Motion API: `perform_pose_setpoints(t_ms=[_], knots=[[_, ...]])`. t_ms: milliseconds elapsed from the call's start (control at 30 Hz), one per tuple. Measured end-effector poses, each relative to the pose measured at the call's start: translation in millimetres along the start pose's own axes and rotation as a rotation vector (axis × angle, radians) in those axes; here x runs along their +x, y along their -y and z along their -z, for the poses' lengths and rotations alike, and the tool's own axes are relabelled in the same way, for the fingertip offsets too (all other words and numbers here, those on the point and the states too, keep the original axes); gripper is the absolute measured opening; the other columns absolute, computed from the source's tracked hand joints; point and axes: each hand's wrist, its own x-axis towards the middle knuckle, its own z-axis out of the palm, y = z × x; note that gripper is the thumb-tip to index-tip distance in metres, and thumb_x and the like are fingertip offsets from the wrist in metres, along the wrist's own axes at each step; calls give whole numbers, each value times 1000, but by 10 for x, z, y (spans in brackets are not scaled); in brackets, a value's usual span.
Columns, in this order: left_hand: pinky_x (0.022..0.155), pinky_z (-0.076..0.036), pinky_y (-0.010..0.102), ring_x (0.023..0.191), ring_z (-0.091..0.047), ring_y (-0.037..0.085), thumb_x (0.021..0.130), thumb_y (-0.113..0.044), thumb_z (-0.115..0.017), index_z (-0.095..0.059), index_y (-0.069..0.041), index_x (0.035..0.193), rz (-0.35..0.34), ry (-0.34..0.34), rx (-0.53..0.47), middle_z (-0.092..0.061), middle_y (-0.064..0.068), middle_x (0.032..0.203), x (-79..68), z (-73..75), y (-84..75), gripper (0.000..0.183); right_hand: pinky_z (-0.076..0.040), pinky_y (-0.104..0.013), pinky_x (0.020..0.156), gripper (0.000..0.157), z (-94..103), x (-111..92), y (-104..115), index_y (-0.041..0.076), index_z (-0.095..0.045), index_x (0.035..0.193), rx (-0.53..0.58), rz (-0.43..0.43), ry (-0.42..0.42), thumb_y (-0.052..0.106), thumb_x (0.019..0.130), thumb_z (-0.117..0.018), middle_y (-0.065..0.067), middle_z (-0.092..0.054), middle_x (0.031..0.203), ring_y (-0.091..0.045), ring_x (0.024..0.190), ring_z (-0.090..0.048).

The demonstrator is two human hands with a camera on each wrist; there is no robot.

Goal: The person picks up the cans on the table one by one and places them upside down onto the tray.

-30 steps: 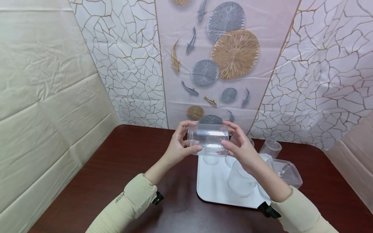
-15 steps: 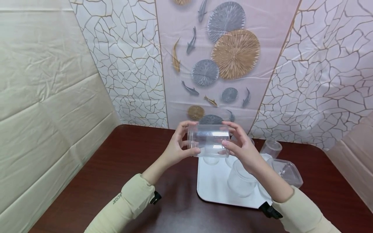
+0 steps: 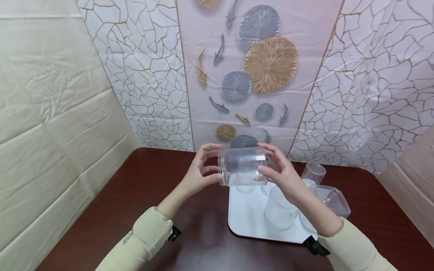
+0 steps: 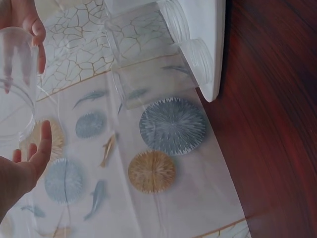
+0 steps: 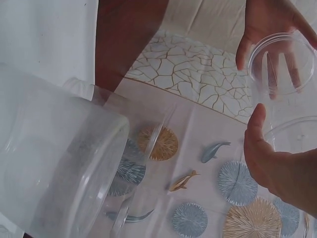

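Observation:
A clear plastic jar [image 3: 242,162] is held sideways above the back of the table, its threaded mouth towards the left. Its base end is gripped by my right hand [image 3: 287,177], with fingers over the far side and the thumb in front. My left hand [image 3: 194,177] stands round the mouth end, fingertips right at the rim and fingers spread. The right wrist view shows the left hand [image 5: 271,22] behind the round mouth, its straight fingers visible through the clear plastic. In the left wrist view the jar [image 4: 20,64] lies between both hands.
Below and right, a white tray [image 3: 244,222] bears several clear jars, including a wide jar [image 3: 281,210] near its front. Right of it lies a clear angular container [image 3: 333,203], and a small cylinder [image 3: 313,173] stands behind. Patterned cloth [image 3: 159,75] closes off the back.
My left hand has drawn leftward, its thumb and fingers sliding from the jar's side back to the rim. The right hand keeps its grip; the jar has dipped slightly in view.

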Motion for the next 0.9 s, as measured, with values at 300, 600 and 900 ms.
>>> perform_pose_setpoints(t_ms=[300,600,900], knots=[[88,-52,46,122,-43,33,80,-59,-63,-35,-3,133,18,-38,92,-40,16,138,-62,159,-25,82,-55,-30,76,57,39,-9,22,16,-31,144,-91,9,15,10,93,-56,-15,-29,147,-7,98,-58],[92,-46,52,123,-43,30,85,-50,-63,-39,-14,137,101,-105,230,-40,8,140,-158,303,-27,68,-53,-32,80,61,24,-2,24,13,-33,143,-197,30,22,9,89,-61,-16,-33,145,-33,117,-46],[93,-47,51,123,-42,25,85,-16,-68,-41,-23,136,204,-172,320,-38,2,140,-251,422,63,58,-52,-31,78,62,17,11,-8,16,-35,143,-334,76,88,12,89,-64,-13,-33,146,-38,121,-44]])
